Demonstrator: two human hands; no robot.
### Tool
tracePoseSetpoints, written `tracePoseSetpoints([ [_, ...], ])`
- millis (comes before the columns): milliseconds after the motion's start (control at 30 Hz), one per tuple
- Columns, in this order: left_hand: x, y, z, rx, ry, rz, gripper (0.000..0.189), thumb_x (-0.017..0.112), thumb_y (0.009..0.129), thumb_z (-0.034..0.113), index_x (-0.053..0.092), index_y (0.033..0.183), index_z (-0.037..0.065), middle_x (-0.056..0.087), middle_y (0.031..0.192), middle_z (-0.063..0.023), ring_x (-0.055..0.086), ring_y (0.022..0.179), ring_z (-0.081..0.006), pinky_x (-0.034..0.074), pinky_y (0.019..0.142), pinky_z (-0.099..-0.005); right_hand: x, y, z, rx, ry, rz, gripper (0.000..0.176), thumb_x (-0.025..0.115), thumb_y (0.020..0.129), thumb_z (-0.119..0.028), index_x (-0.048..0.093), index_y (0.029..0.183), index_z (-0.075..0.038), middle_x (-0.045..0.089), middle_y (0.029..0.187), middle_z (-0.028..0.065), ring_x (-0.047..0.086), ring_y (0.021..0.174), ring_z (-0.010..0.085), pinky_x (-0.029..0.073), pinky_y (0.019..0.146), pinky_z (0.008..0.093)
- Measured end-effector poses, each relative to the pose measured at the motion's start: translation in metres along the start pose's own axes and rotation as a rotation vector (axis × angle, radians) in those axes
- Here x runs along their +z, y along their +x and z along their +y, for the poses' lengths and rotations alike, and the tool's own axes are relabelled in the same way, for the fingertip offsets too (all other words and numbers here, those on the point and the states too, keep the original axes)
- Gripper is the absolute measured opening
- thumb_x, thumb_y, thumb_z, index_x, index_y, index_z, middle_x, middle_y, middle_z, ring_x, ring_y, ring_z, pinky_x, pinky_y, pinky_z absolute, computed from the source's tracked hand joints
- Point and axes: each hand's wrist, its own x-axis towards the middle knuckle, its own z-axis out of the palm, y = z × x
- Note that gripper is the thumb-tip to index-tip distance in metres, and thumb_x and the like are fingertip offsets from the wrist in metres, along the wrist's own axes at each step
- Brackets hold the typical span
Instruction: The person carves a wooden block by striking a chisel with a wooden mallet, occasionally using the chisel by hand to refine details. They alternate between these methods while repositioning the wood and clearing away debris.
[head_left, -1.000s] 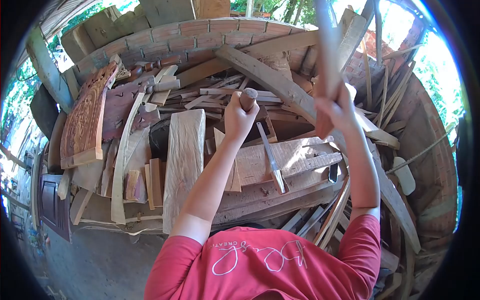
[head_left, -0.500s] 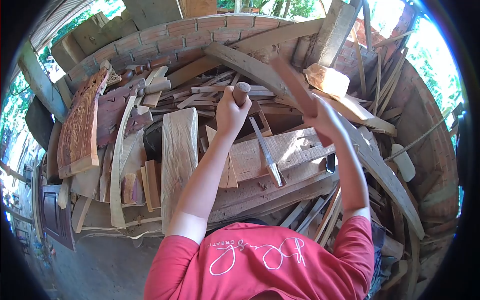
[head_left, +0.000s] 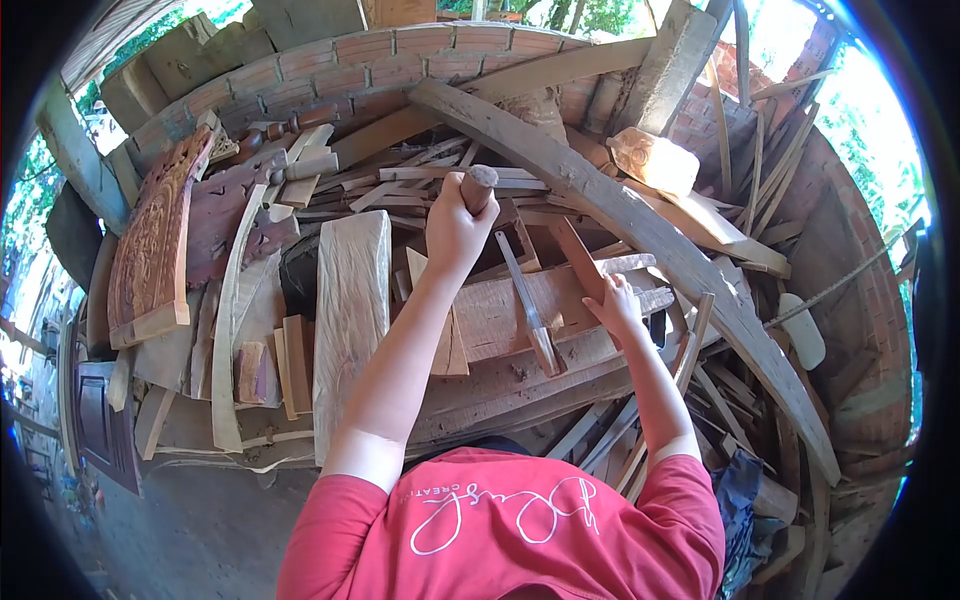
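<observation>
My left hand [head_left: 458, 228] is closed around a thick round wooden handle [head_left: 481, 180], its battered end pointing up. Whatever lies below the fist is hidden by the hand and forearm. To the right, my right hand [head_left: 615, 305] grips the lower end of a flat brown wooden bar [head_left: 576, 250], which slants up and to the left. Between the hands lies a chisel [head_left: 522, 290], its metal blade toward the back and its wooden handle toward me. It rests on a thick rough timber [head_left: 490, 335].
A pale upright board [head_left: 352, 300] stands left of my forearm. Carved reddish panels [head_left: 155, 250] lean farther left. A long beam [head_left: 640, 205] slopes across the right side, with scrap wood around it. A curved brick wall [head_left: 420, 62] closes off the back.
My right hand has come down and to the left with the wooden bar, from a raised position near the beam. My left hand stays nearly in place, still gripping the handle.
</observation>
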Motion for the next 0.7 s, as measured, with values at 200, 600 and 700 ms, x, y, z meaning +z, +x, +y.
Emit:
tracePoseSetpoints([
  [200, -0.006, 0.000, 0.000, 0.003, -0.034, -0.004, 0.024, 0.065, 0.073, 0.016, 0.048, 0.084, 0.002, 0.057, 0.065, -0.0174, 0.059, 0.061, -0.0359, 0.047, 0.055, -0.0383, -0.038, 0.012, -0.054, -0.399, 0.265, 0.400, 0.053, 0.057, 0.069, -0.005, 0.046, 0.120, -0.005, 0.044, 0.124, 0.0159, 0.044, 0.113, 0.0334, 0.039, 0.092, 0.0409],
  [600, -0.024, -0.005, -0.001, -0.112, -0.045, -0.327, 0.038, 0.070, 0.069, 0.015, 0.054, 0.100, 0.000, 0.059, 0.084, -0.0142, 0.059, 0.078, -0.0281, 0.046, 0.068, -0.0335, -0.122, 0.035, -0.221, -0.691, 1.576, 0.101, 0.057, 0.065, 0.078, -0.007, 0.035, 0.127, -0.001, 0.058, 0.106, 0.0168, 0.059, 0.095, 0.0216, 0.046, 0.084, 0.0305],
  [700, -0.026, -0.038, -0.031, 0.069, 0.323, -0.275, 0.057, 0.073, 0.067, 0.029, 0.049, 0.111, 0.001, 0.054, 0.106, -0.0186, 0.052, 0.100, -0.0319, 0.043, 0.082, -0.0388, -0.110, 0.046, -0.223, -0.731, 1.770, 0.017, 0.035, 0.056, 0.081, -0.009, 0.044, 0.113, 0.001, 0.061, 0.086, 0.0157, 0.060, 0.068, 0.0183, 0.049, 0.063, 0.0287],
])
